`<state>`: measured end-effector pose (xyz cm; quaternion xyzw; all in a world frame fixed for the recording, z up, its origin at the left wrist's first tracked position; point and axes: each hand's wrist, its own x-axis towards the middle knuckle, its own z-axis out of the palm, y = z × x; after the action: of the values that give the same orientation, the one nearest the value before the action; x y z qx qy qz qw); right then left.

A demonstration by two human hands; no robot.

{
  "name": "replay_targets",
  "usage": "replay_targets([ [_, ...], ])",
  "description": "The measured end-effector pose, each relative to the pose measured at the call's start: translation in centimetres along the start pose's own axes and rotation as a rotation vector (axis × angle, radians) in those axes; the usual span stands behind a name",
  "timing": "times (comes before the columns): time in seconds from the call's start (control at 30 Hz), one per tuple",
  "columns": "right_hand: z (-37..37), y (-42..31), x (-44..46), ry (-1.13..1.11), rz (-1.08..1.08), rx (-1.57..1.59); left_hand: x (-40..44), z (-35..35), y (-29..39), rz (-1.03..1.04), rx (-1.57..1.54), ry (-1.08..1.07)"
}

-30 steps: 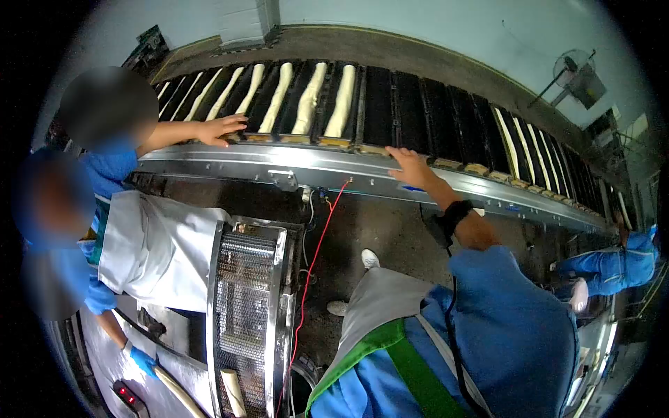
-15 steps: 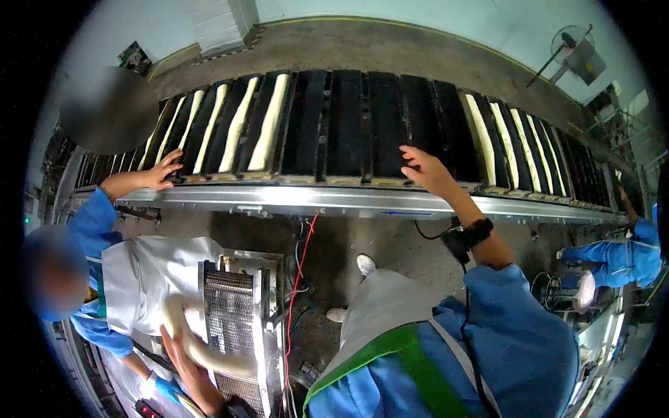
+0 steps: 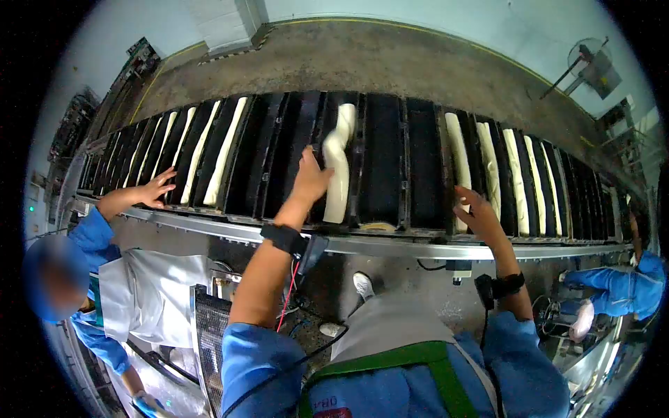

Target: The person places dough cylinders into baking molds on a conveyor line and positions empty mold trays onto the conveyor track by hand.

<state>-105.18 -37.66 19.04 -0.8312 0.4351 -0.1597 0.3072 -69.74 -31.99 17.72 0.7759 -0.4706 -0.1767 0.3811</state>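
A wavy dough strip [image 3: 336, 150] lies along a black tray slot near the middle of the long conveyor. Beside its left edge is my left hand [image 3: 311, 177], thumb against the dough, fingers apart and not wrapped round it. Farther right, my right hand [image 3: 477, 209] hovers at the near end of another dough strip [image 3: 458, 150], its fingers bent and spread, covering part of that strip. Black trays [image 3: 382, 160] between the two strips hold no dough. More straight strips [image 3: 226, 150] lie in slots to the left and right.
A co-worker's hand [image 3: 155, 188] rests over trays at the left. The metal conveyor rail [image 3: 390, 246] runs along the near side. A mesh belt [image 3: 212, 334] stands at lower left. Another person in blue [image 3: 620, 289] is at far right. A fan [image 3: 592, 66] stands behind.
My left hand has come from the lower left, where it carried dough, to the trays, and that dough now lies in a slot. My right hand has shifted right and down.
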Motion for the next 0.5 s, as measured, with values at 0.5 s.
replay_targets([
  [0.5,5.6,7.4,-4.5,0.057,-0.547,-0.082,-8.9,2.9,-0.9,-0.008,0.852,-0.444],
])
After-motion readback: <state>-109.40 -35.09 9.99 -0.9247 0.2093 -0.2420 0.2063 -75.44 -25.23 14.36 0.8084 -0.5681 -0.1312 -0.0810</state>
